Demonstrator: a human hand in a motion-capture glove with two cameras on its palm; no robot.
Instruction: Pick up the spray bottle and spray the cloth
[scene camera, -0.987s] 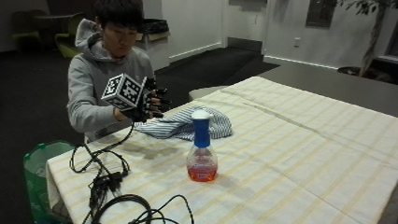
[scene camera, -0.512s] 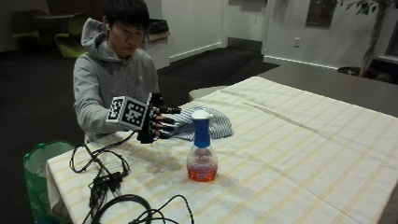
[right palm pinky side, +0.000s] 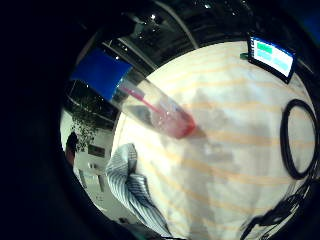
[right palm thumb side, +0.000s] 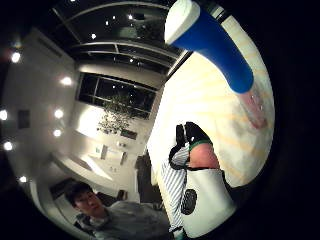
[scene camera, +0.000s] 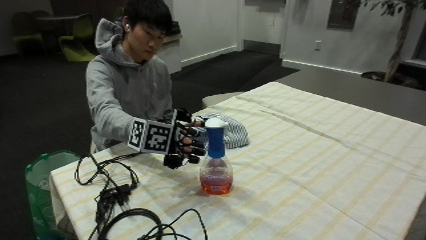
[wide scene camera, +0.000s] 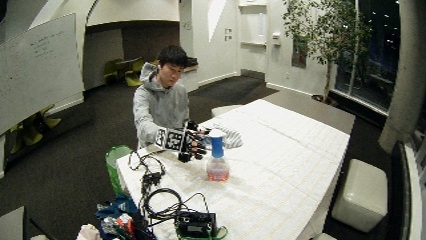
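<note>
One striped cloth (scene camera: 229, 131) behind spray bottle (scene camera: 215, 157); hands (scene camera: 183, 145) beside it, fingers seemingly uncurled.

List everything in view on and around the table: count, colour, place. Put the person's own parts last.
Clear plastic spray bottle with blue neck and white cap: one, orange-red liquid in the base, upright on the tablecloth near the table's front.
Blue-and-white striped cloth: one, bunched on the table behind the bottle.
Cream striped tablecloth: one, covering the table.
Black cables: a tangle, on the table's near corner beside the person.
Green bin: one, on the floor by the table corner.
White cube stool: one, on the floor beside the table's far side.
Black-gloved right hand: one, fingers spread beside the bottle's blue neck, no grip on it yet.
</note>
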